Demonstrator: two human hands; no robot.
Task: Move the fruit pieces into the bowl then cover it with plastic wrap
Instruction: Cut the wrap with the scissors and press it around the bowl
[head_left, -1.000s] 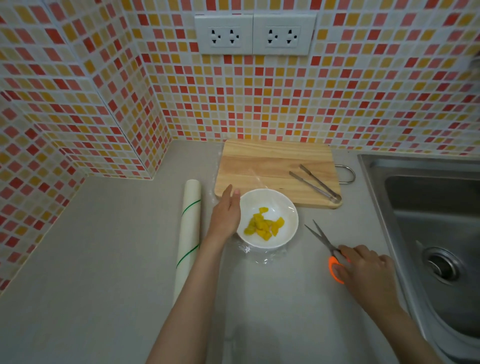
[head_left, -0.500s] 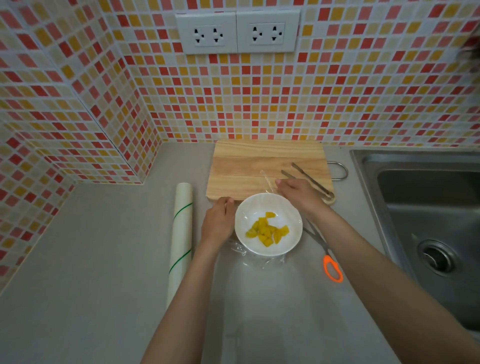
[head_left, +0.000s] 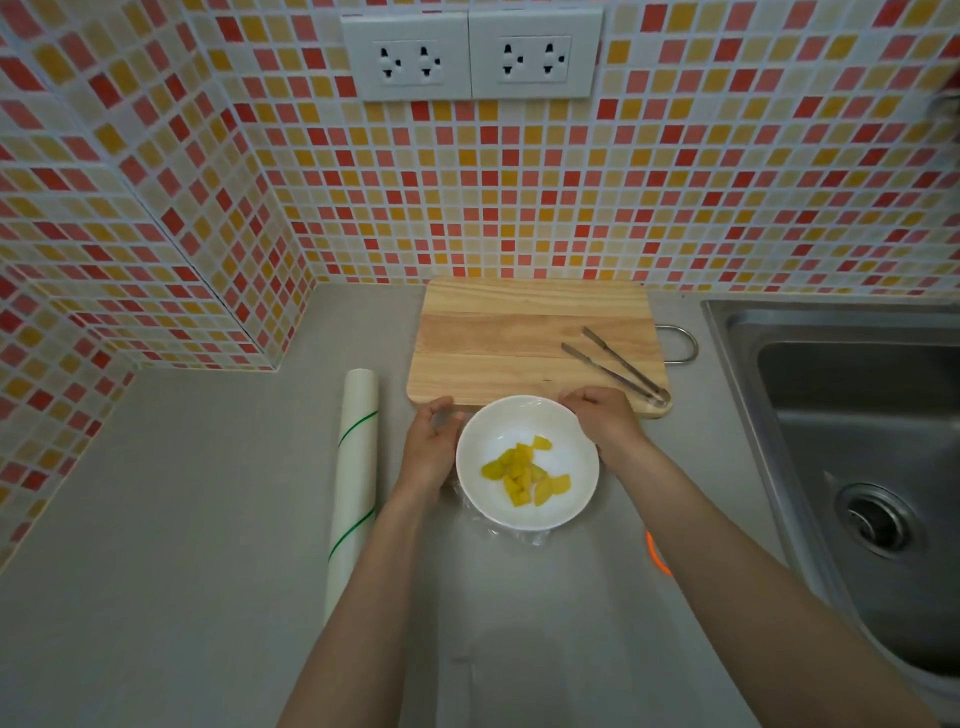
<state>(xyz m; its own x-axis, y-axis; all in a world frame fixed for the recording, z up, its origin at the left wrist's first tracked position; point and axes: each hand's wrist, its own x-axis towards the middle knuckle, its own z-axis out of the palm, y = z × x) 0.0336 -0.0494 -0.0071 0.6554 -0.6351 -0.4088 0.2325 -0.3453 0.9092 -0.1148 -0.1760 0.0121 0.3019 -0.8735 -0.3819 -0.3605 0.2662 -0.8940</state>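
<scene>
A white bowl (head_left: 496, 431) stands on the grey counter just in front of the cutting board. Yellow fruit pieces (head_left: 524, 475) lie inside it. Clear plastic wrap (head_left: 524, 536) lies over the bowl and bunches up crinkled under its near edge. My left hand (head_left: 431, 447) is against the bowl's left side, fingers curled on the wrap at the far-left rim. My right hand (head_left: 605, 421) grips the wrap at the far-right rim.
A plastic wrap roll (head_left: 356, 467) lies left of the bowl. Metal tongs (head_left: 618, 371) rest on the wooden cutting board (head_left: 519, 332) behind it. Under my right forearm shows the orange scissors handle (head_left: 655, 558). A steel sink (head_left: 857, 441) is at the right, tiled walls behind and left.
My right hand left the scissors on the counter and came to the bowl's far-right rim, taking the wrap. My left hand curled onto the far-left rim.
</scene>
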